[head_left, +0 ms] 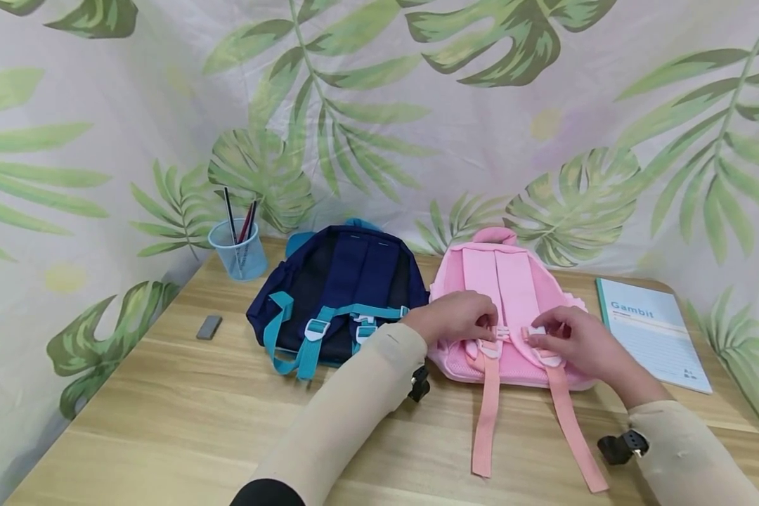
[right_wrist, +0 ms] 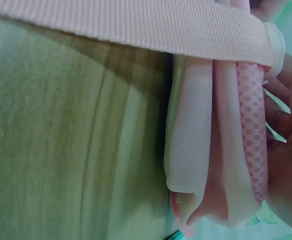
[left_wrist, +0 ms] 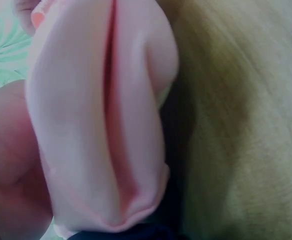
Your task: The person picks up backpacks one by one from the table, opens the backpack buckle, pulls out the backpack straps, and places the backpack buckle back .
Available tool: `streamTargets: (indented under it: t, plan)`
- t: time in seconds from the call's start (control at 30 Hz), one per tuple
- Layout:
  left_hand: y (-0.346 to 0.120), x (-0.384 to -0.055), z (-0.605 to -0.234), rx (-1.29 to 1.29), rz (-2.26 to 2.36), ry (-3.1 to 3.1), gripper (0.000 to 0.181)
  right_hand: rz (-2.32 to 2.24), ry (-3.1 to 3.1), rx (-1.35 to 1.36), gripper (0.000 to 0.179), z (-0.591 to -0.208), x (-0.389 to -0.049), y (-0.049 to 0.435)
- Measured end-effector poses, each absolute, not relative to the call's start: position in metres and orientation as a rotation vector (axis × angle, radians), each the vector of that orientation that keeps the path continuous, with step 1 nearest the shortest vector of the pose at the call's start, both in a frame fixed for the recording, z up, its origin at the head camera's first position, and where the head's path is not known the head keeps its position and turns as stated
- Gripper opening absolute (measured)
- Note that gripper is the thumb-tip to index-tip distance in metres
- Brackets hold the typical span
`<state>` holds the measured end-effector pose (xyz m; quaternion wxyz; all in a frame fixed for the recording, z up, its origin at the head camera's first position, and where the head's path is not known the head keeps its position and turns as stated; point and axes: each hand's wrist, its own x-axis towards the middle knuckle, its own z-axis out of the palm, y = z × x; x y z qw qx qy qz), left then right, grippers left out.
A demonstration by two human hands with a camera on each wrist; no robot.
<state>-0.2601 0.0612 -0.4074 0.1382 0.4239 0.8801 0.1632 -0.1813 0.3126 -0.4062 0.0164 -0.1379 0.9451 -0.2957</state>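
Observation:
A pink backpack (head_left: 515,281) lies on the table with its shoulder straps facing up. Over its lower part, my left hand (head_left: 463,318) pinches one half of a small pale buckle (head_left: 502,334). The other half, a white clip (head_left: 535,331), is between the fingers of my right hand (head_left: 575,342); a gap separates the halves. Two peach webbing tails (head_left: 488,422) trail toward the front of the table. In the left wrist view the bag's side (left_wrist: 81,110) covers most of that hand. A webbing strap (right_wrist: 136,25) crosses the right wrist view.
A navy backpack (head_left: 373,267) with teal straps lies directly left of the pink one. Farther left are a blue pen cup (head_left: 243,260) and a grey eraser (head_left: 209,327). A notebook (head_left: 654,334) lies on the right. Leaf-print cloth (head_left: 367,105) hangs behind the table.

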Motion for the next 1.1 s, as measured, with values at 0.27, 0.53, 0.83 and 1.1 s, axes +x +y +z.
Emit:
streamTargets:
  t: [0.27, 0.53, 0.83, 1.1]
  plan:
    - [0.067, -0.262, -0.407, 1.216, 0.424, 2.543, 0.020, -0.893, 2.921, -0.496, 0.020, -0.408, -0.183, 0.313]
    - [0.067, -0.258, -0.400, 1.179, 0.397, 2.517, 0.021, -0.895, 2.886, -0.464, 0.028, -0.405, -0.181, 0.310]
    - [0.063, -0.260, -0.390, 1.256, 0.446, 2.532, 0.021, -0.909, 2.937, -0.502, 0.021, -0.402, -0.183, 0.307]
    - [0.056, -0.266, -0.391, 1.321, 0.553, 2.499, 0.019, -0.929, 2.929, -0.588, 0.023, -0.404, -0.185, 0.299]
